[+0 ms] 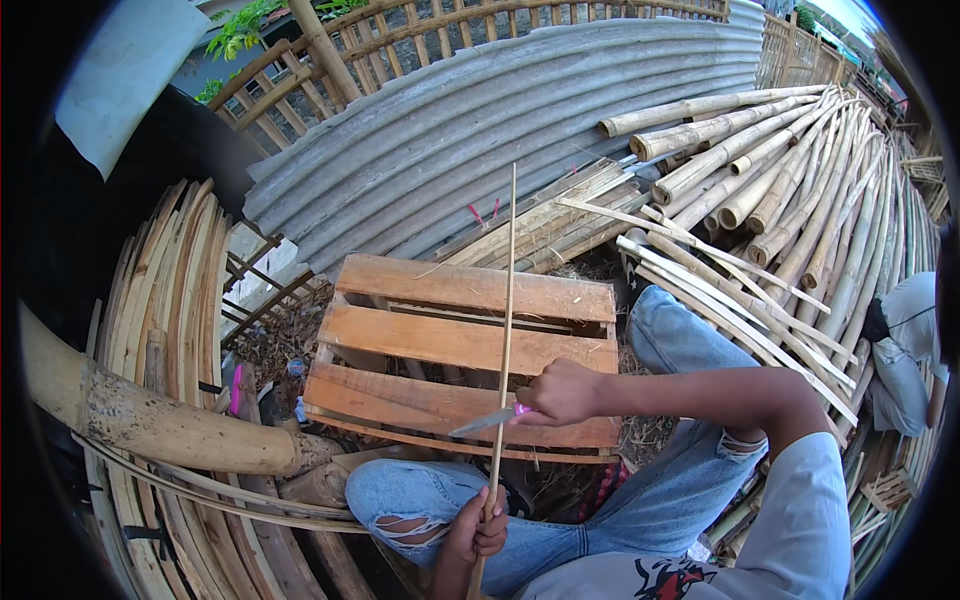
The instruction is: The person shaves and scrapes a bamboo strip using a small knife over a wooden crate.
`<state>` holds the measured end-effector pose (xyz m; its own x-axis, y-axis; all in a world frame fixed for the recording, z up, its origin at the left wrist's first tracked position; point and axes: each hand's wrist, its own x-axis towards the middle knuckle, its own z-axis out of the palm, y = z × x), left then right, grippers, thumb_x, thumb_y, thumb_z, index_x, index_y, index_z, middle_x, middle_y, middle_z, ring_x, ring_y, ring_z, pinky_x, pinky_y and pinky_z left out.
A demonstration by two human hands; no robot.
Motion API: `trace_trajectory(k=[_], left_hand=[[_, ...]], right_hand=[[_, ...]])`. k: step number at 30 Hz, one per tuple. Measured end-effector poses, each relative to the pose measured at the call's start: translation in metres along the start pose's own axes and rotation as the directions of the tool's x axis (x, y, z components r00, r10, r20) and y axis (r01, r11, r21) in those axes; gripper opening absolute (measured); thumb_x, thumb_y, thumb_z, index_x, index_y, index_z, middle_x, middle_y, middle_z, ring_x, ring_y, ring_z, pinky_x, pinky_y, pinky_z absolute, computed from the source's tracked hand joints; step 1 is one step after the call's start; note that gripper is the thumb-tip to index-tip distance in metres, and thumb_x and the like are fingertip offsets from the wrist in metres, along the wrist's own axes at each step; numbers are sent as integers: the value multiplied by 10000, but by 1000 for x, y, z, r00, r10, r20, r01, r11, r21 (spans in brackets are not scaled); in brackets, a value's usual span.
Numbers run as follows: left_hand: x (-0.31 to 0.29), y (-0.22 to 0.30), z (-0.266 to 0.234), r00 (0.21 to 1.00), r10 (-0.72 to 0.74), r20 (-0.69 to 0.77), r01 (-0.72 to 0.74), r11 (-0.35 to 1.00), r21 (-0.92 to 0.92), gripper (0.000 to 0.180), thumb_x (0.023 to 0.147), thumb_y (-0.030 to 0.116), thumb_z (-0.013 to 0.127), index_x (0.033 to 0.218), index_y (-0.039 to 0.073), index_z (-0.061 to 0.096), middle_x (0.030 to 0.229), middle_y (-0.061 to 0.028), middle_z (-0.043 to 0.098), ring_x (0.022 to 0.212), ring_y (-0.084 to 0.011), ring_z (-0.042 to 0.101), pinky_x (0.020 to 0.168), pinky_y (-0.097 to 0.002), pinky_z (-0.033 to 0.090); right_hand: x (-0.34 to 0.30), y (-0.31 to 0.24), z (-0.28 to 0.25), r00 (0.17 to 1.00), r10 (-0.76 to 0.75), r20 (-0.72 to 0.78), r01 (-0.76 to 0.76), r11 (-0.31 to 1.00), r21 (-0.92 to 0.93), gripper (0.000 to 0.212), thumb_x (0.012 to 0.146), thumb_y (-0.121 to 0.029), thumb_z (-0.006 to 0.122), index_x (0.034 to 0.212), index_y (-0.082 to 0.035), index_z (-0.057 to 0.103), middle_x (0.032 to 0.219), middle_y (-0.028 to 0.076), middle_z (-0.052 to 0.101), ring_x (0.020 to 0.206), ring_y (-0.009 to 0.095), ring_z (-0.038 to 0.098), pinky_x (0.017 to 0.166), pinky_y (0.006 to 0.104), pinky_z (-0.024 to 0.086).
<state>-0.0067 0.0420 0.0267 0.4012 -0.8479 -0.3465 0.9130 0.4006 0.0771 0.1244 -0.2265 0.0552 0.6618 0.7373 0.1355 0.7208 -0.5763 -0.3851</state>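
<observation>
Left hand point(478, 527) grasping lower part of bamboo strip point(508, 300), strip rising beside left knee point(408, 485). Right hand point(563, 392) clenched round pink-handled knife point(482, 424) crossing strip. Slatted wooden platform point(430, 334) beyond hands; bamboo poles point(722, 170) heaped farther off to right; corrugated sheet point(500, 110) behind.

Strip point(509, 300): bamboo, matt, looks smooth
Knife blade point(480, 423): metal, dull
Crate point(420, 335): wood, flat matt slats, rough at the edges
Sheet point(500, 130): ridged, matt; metal or cement, cannot tell
Poles point(722, 158): bamboo, smooth, faint sheen
Jeans point(640, 510): denim, matt, frayed at the rips
Shirt point(800, 510): cloth, matt
</observation>
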Motion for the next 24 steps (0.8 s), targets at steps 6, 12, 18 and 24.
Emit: trace_trajectory(k=[6,12,18,24], left_hand=[[-11,0,9,984,142,-109,-118,972,203,383,1004,447,253,877,115,397,484,43,221,341,-39,160,293,-209,149],[-3,-5,2,978,154,-141,-131,979,159,385,997,457,275,870,117,405,492,45,216,348,-41,165,306,-207,153],[-10,-31,6,984,-32,-175,60,986,158,386,987,464,325,869,110,425,502,50,223,364,-36,176,316,-204,150],[-6,-7,7,989,92,-120,-74,987,144,392,985,466,327,859,108,425,495,48,220,358,-34,173,310,-209,136]], right_hand=[[15,40,-4,991,-33,-130,17,992,-124,555,922,-539,400,682,-64,556,458,117,504,450,335,545,428,412,427],[23,64,5,993,104,-48,-113,963,-244,557,930,-528,384,691,-63,578,507,121,550,488,331,575,441,429,435],[23,82,-36,900,394,-185,-418,902,-109,583,938,-516,370,716,-39,622,560,175,574,545,371,593,473,455,455],[-3,1,-5,994,99,-50,-104,989,-102,568,936,-526,377,705,-39,556,488,150,512,464,363,550,457,454,442]])
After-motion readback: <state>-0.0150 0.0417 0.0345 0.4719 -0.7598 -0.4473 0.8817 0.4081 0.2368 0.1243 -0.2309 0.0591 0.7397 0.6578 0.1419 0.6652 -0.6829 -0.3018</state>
